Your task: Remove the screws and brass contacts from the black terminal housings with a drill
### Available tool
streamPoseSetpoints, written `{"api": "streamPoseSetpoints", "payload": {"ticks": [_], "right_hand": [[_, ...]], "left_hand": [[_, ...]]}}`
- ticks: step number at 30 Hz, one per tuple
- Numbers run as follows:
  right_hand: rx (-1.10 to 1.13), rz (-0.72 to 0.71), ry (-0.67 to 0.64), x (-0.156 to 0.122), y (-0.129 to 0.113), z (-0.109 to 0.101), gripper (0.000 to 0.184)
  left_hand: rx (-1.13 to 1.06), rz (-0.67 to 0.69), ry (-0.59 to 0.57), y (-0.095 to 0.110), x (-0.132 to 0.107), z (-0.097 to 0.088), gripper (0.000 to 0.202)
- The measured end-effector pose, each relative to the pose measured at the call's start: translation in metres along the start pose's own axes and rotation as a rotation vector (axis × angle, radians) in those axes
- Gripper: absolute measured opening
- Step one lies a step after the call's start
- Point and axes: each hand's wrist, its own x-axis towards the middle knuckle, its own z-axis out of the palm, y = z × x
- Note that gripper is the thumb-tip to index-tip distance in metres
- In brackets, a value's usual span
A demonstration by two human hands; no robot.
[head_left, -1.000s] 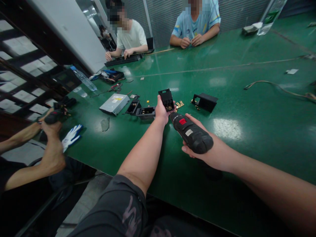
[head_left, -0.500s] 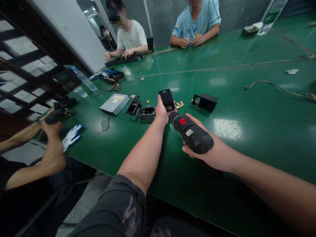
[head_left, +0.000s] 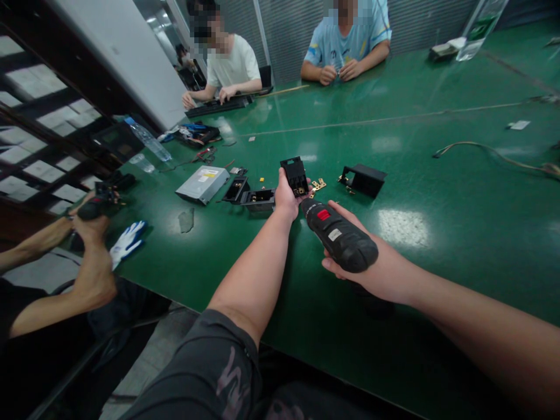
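Near field: two hands are in view. The left hand (head_left: 286,198) is palm-up and partly closed, its fingers curled around the lower end of one black plastic housing (head_left: 295,176), which stands upright in its grip. The right hand (head_left: 370,277) is closed around one black cordless drill-driver (head_left: 339,236), with the thumb along the top and the fingers beneath. The drill-driver's nose points toward the left hand and lies just beside it; the bit is hidden.

Work surface: all of the following lie on the green bench top (head_left: 437,326). Brass metal clips (head_left: 318,185) lie just beyond the left hand, but their exact count cannot be read. One black bracket-shaped housing (head_left: 363,181) lies to the right of them. Two open black housings (head_left: 247,195) lie to the left of the left hand, beside one flat silver metal box (head_left: 202,184) with a yellow label. One white-and-blue work glove (head_left: 126,244) lies nearer the bench edge.

Far field: three co-workers are seated at the bench. The co-worker at left holds a black tool (head_left: 98,207) in one hand (head_left: 90,227). One clear plastic bottle (head_left: 149,140) lies near a tray of tools (head_left: 196,134).
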Motion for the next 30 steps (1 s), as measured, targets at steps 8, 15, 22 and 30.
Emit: {"api": "streamPoseSetpoints", "payload": {"ticks": [8, 15, 22, 30], "right_hand": [[0.001, -0.001, 0.000, 0.0004, 0.0006, 0.0008, 0.128], [0.012, -0.004, -0.003, 0.0004, 0.0003, 0.0010, 0.127], [0.006, 0.004, -0.005, 0.0007, -0.0003, 0.0015, 0.128], [0.002, 0.014, -0.006, 0.0009, 0.0022, 0.0010, 0.129]], "left_hand": [[-0.009, -0.002, 0.003, -0.0011, 0.0022, -0.0011, 0.081], [-0.043, -0.011, -0.007, -0.0019, 0.0042, -0.0012, 0.082], [-0.037, -0.002, -0.015, -0.0018, 0.0036, -0.0012, 0.081], [-0.037, -0.003, -0.002, -0.0013, 0.0022, -0.0022, 0.081]]}}
